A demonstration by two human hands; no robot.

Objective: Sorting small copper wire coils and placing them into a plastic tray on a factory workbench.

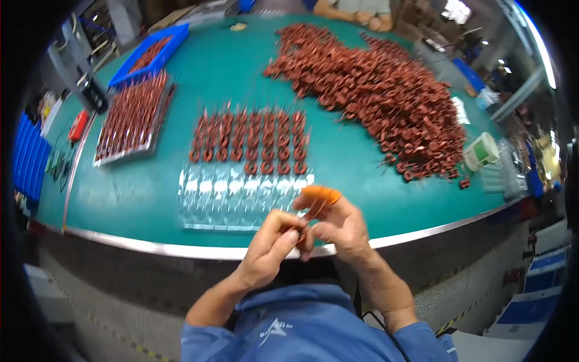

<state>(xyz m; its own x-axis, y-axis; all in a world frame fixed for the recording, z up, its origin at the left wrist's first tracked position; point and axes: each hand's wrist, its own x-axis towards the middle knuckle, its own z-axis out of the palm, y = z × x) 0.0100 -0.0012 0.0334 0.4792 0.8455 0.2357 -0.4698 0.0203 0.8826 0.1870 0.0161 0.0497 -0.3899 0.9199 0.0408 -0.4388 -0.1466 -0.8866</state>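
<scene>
My left hand (269,248) is closed in a pinch on a small red-brown ring coil (302,237), in front of my body at the table's near edge. A thin wire runs up from the coil towards my right hand (342,224), which has orange covers on its fingers and curls around the wire. Fingers hide much of the coil. Just beyond my hands lies a clear plastic tray (211,208) with moulded pockets. Rows of red-brown ring coils (253,137) fill its far part, their wires sticking up; the near pockets hold none.
A large heap of red-brown coils (374,90) covers the right of the green table (199,72). To the left stand a filled tray (129,120) and a blue bin (151,54) of coils. A white tub (481,152) lies tilted at right. Another person's hands (375,22) rest at the far edge.
</scene>
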